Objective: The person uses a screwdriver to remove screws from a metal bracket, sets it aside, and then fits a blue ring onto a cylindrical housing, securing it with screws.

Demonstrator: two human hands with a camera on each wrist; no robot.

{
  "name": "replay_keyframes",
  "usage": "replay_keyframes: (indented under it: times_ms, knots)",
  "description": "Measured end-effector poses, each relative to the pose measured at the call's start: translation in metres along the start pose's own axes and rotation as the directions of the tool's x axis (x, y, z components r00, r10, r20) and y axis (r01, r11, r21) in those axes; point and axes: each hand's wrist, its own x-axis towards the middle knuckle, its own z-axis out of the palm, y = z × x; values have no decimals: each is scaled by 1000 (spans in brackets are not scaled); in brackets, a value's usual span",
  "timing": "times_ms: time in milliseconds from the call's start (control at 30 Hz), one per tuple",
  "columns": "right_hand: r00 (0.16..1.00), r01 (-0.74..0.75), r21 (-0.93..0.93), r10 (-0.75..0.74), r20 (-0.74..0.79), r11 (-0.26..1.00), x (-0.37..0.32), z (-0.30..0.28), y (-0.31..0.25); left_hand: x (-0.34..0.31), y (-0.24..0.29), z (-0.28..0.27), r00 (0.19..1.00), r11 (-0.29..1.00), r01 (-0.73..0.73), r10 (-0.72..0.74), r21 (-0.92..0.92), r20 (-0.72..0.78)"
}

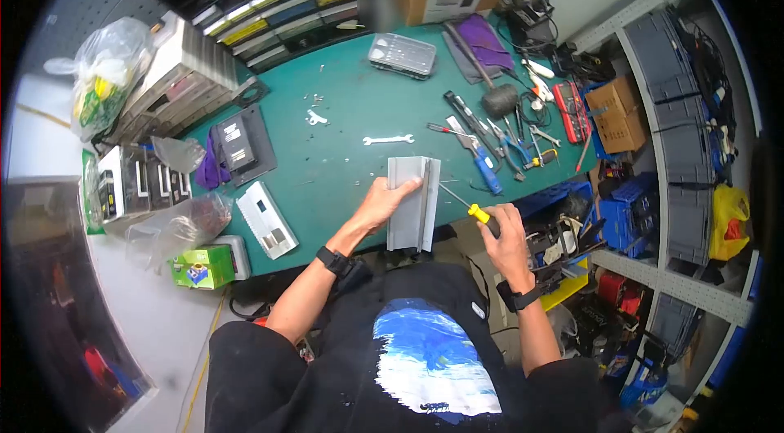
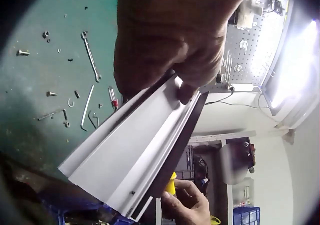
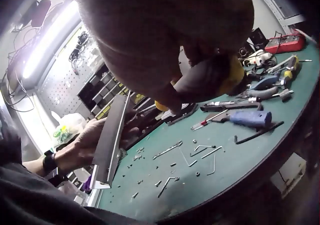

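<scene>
My left hand point(image 1: 380, 204) grips a long grey-white metal profile point(image 1: 405, 225) with raised lengthwise ribs, held at the bench's front edge. The thumb lies over its face near the upper end. In the left wrist view the inner channel of the profile point(image 2: 117, 162) shows, with a small dark hole near the far end. My right hand point(image 1: 508, 243) holds a screwdriver point(image 1: 479, 213) by its yellow and black handle. Its thin shaft points up and left, the tip close to the profile's right edge. A combination wrench point(image 1: 389, 140) lies on the bench just beyond the profile.
Pliers point(image 1: 511, 159), a rubber mallet point(image 1: 500, 100) and a red multimeter point(image 1: 571, 112) lie at the right of the green bench point(image 1: 327, 163). A clear-lidded case point(image 1: 402, 55) sits at the back, a white slotted part point(image 1: 266, 220) at left. Hex keys point(image 3: 214, 161) and small screws are scattered about.
</scene>
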Motion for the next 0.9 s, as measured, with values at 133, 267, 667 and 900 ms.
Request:
replay_keyframes:
  times_ms: [133, 267, 667, 900]
  knots:
    - [999, 43, 18, -43, 20, 999, 15, 17, -9, 6, -5, -16, 995, 1000, -13, 15, 22, -100]
    - [998, 38, 17, -39, 47, 999, 28, 21, -6, 15, -1, -12, 982, 999, -25, 17, -39, -190]
    - [993, -103, 16, 102, 59, 995, 48, -7, 79, 117, -6, 32, 944, 999, 40, -31, 20, -327]
    - [994, -103, 146, 97, 45, 984, 59, -40, 111, 104, 12, 58, 958, 1000, 19, -18, -1, -288]
